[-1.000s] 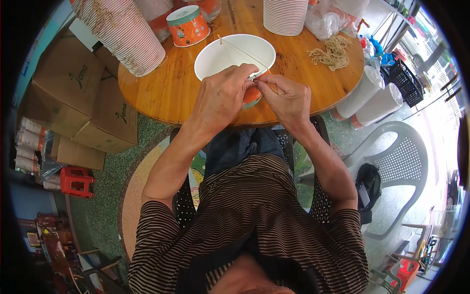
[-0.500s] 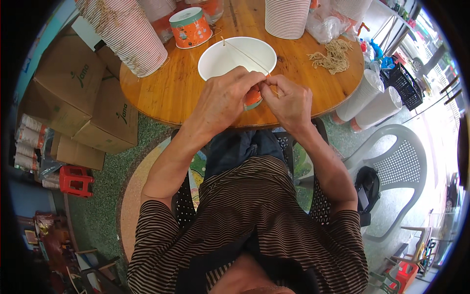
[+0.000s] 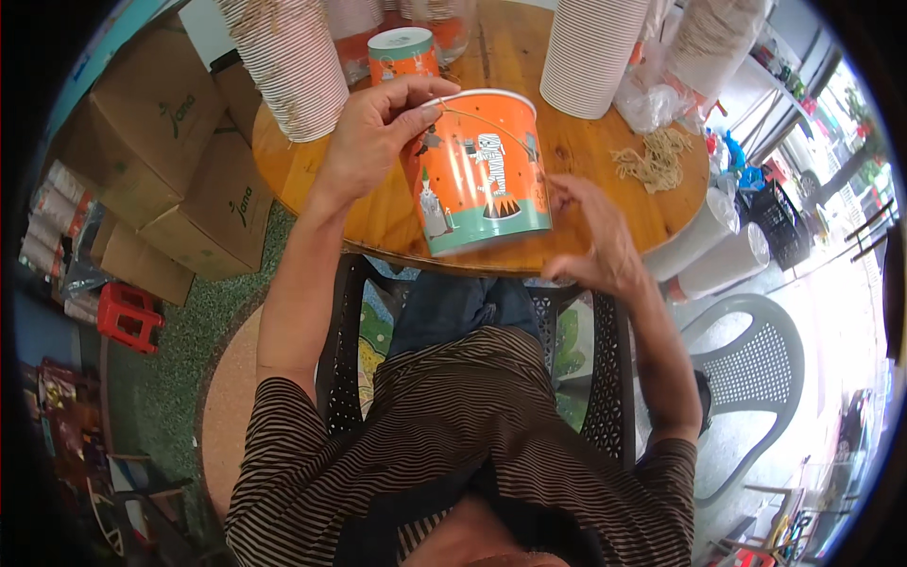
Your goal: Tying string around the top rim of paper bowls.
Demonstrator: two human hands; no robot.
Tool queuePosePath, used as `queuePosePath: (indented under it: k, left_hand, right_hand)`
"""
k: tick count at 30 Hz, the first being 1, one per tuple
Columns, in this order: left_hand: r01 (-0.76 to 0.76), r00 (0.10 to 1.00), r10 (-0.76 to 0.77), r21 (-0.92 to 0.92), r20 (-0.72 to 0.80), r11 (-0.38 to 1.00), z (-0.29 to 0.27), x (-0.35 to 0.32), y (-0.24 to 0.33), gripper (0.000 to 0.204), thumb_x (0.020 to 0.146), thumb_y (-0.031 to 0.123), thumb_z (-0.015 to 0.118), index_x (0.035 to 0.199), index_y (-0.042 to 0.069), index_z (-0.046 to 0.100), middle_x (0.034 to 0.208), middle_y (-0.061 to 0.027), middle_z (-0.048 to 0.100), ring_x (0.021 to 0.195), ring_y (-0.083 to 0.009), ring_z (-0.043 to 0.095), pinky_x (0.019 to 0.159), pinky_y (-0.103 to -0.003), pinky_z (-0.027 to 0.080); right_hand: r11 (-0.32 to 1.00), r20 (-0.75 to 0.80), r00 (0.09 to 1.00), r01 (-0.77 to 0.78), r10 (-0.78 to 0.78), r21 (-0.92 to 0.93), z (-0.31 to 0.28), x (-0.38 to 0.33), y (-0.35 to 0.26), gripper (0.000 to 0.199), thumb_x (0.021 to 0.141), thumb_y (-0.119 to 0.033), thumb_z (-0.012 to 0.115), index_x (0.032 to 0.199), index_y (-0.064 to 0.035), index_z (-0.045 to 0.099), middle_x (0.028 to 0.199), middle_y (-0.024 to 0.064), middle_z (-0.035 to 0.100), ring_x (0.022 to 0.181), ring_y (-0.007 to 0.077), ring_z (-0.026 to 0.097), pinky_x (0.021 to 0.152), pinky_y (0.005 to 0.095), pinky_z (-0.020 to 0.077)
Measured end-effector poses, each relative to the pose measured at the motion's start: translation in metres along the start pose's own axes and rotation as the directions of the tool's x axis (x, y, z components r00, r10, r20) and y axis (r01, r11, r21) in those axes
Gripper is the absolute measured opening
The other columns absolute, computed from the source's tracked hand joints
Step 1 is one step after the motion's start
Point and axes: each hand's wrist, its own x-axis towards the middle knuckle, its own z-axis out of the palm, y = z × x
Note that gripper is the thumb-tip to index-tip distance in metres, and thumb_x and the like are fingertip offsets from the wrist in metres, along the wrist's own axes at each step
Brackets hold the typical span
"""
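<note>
An orange and green paper bucket point(image 3: 480, 175) with printed cartoon figures is held up over the near edge of the table, tilted, its side facing me. Across its upper front runs a thin tan cord point(image 3: 487, 121), which looks like a handle. My left hand point(image 3: 378, 128) grips the bucket's rim at the upper left, thumb outside near the cord's end. Beside the bucket's lower right, my right hand point(image 3: 605, 241) is open, fingers and thumb apart, a little blurred. Its fingertips are close to the bucket wall; whether they touch it I cannot tell.
On the wooden table point(image 3: 293, 175) stand tall stacks of white-rimmed buckets point(image 3: 288, 71), an upturned bucket point(image 3: 402, 64), a loose bundle of tan cords point(image 3: 654, 159) and a clear plastic bag point(image 3: 647, 106). Cardboard boxes point(image 3: 132, 123) rise at left; a grey plastic chair point(image 3: 794, 364) is at right.
The bucket has been turned from mouth-up to lying with its printed side toward me. My left hand has shifted to its rim; my right hand has let go of the cord and moved right.
</note>
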Motion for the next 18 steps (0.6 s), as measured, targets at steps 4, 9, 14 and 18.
queuePosePath:
  k: [4, 9, 14, 18]
  left_hand:
    - [0.108, 0.993, -0.114, -0.213, -0.016, 0.971, -0.007, 0.004, -0.028, 0.025, 0.104, 0.004, 0.064, 0.127, 0.0, 0.071, 0.099, 0.0007, 0.071, 0.082, -0.004, 0.061, 0.073, -0.02, 0.051]
    - [0.244, 0.949, -0.297, -0.361, -0.1, 0.9, -0.019, 0.013, -0.053, 0.036, 0.107, 0.017, 0.062, 0.137, -0.003, 0.061, 0.115, -0.0074, 0.073, 0.099, -0.0119, 0.069, 0.086, -0.027, 0.056]
    - [0.179, 0.892, -0.295, -0.33, -0.343, 0.927, -0.051, 0.012, -0.1, 0.037, 0.108, 0.017, 0.061, 0.139, -0.004, 0.057, 0.114, -0.011, 0.073, 0.097, -0.015, 0.069, 0.084, -0.029, 0.057]
    - [0.298, 0.889, -0.329, -0.144, -0.319, 0.944, -0.07, 0.014, -0.14, 0.036, 0.108, 0.019, 0.061, 0.14, 0.003, 0.057, 0.119, -0.0094, 0.071, 0.102, -0.0179, 0.069, 0.087, -0.032, 0.056]
  right_hand:
    - [0.955, -0.02, 0.956, -0.291, 0.292, 0.05, 0.022, -0.001, -0.006, 0.067, 0.082, -0.021, 0.089, 0.137, 0.0006, 0.058, 0.102, 0.0114, 0.063, 0.093, 0.0243, 0.064, 0.087, 0.0354, 0.0531]
    - [0.695, -0.091, 0.834, -0.389, 0.545, 0.604, 0.031, 0.032, 0.036, 0.044, 0.1, -0.012, 0.073, 0.139, 0.003, 0.06, 0.103, 0.001, 0.068, 0.093, 0.0084, 0.065, 0.084, 0.0254, 0.0554]
    - [0.545, -0.11, 0.693, -0.448, 0.712, 0.709, 0.011, 0.122, 0.078, 0.039, 0.103, -0.029, 0.07, 0.122, 0.0042, 0.07, 0.095, 0.0058, 0.071, 0.075, 0.011, 0.065, 0.069, 0.0317, 0.0632]
    - [0.485, -0.065, 0.73, -0.383, 0.681, 0.786, 0.012, 0.201, 0.149, 0.037, 0.102, -0.028, 0.07, 0.12, 0.0046, 0.071, 0.092, 0.0069, 0.07, 0.074, 0.0144, 0.065, 0.07, 0.0373, 0.0658]
